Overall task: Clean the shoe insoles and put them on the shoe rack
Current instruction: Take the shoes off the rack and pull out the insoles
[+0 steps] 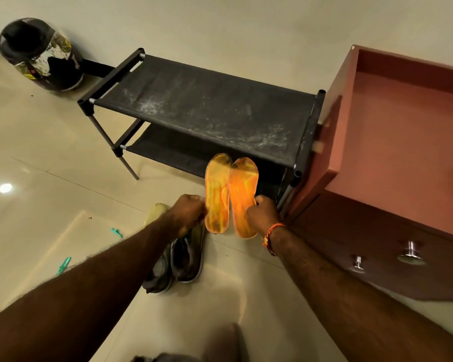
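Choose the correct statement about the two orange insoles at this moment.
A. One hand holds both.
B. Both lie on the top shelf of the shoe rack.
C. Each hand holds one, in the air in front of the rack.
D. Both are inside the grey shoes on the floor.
C: the left hand grips the left insole and the right hand grips the right insole, both held up in front of the shoe rack, whose dusty top shelf carries nothing.

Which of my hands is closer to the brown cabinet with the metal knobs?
Right. Your right hand holds an orange insole close beside the cabinet; your left hand holds the other insole further away, above the shoes.
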